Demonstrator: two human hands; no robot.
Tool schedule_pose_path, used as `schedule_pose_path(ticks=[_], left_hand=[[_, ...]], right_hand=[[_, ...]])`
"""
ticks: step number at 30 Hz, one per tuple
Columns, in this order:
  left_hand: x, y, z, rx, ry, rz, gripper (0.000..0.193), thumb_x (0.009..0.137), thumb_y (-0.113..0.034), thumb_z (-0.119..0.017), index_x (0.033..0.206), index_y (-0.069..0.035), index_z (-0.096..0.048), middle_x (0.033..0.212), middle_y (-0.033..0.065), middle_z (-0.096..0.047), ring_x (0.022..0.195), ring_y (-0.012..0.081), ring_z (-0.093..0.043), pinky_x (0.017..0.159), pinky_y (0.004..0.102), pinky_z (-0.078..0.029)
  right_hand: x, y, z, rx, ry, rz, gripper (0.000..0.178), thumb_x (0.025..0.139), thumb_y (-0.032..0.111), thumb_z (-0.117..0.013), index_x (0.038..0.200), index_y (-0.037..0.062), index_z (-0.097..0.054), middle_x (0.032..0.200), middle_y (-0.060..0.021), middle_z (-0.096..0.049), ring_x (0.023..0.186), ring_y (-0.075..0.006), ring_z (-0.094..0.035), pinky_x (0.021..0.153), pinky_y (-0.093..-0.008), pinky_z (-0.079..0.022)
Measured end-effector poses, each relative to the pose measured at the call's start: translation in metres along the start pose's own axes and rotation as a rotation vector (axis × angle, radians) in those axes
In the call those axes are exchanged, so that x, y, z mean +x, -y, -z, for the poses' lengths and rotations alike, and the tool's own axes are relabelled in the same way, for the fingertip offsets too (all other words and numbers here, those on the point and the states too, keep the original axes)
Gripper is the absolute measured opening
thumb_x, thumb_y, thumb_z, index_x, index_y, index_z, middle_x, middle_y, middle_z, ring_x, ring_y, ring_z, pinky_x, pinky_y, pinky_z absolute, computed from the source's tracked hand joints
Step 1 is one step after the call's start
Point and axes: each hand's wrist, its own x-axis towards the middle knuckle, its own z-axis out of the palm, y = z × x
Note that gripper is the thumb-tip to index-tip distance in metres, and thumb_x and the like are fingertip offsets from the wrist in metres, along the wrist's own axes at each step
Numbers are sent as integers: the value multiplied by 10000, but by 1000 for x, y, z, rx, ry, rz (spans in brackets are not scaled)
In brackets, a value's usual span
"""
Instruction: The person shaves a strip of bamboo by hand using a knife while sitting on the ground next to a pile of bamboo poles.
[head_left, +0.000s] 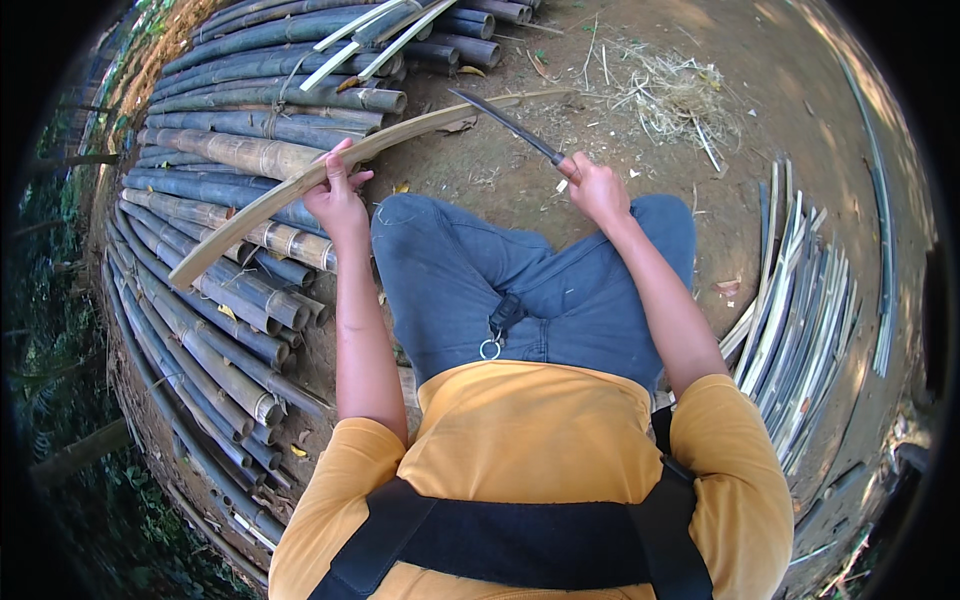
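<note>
A long pale bamboo strip is gripped in my left hand, above and beyond my left knee. It slants from the near left up to the far right, where its thin end reaches over the dirt. My right hand is closed round the handle of a knife over my right knee. The dark blade points forward and to the left, its tip close to the strip; whether they touch, I cannot tell.
Dark bamboo poles lie stacked along my left side. Split bamboo strips rest on top of the far poles. Thin shavings are heaped at the far right. A bundle of split strips lies to my right on the dirt ground.
</note>
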Motion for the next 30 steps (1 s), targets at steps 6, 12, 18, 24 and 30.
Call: schedule_pose_path(ticks=[6,12,18,24,30], left_hand=[[14,-15,15,46,16,-79,328,1004,-261,-589,1061,55,-654,1052,139,-705,797,134,-663,561,248,-594],[8,-10,34,115,1,-27,337,1008,-269,-583,1125,42,-640,1137,135,-695,899,173,-687,620,264,-593],[12,-2,37,90,-46,5,335,1006,-257,-588,1143,45,-635,1125,142,-700,908,181,-693,609,254,-589],[24,-6,35,102,47,-12,362,991,-266,-615,1166,45,-556,1145,182,-691,939,228,-706,628,270,-588],[31,5,40,109,-23,35,340,993,-266,-610,1151,33,-571,1173,184,-680,956,236,-706,635,282,-591]], right_hand=[[10,-15,-17,47,-52,-103,211,891,218,-610,1044,73,-594,907,-217,-708,874,-408,-693,762,-536,-541],[2,-15,-23,27,-2,-73,230,954,269,-568,1065,72,-615,942,-221,-707,927,-409,-686,798,-540,-531],[6,-1,-18,39,-22,-68,204,938,236,-586,1055,69,-603,900,-216,-707,893,-404,-694,768,-530,-543],[13,-22,-16,29,-40,-99,227,993,266,-511,1078,80,-609,943,-226,-703,910,-402,-692,783,-526,-541],[19,-16,-3,17,26,10,225,985,253,-519,1088,77,-613,955,-224,-702,915,-405,-689,774,-522,-542]])
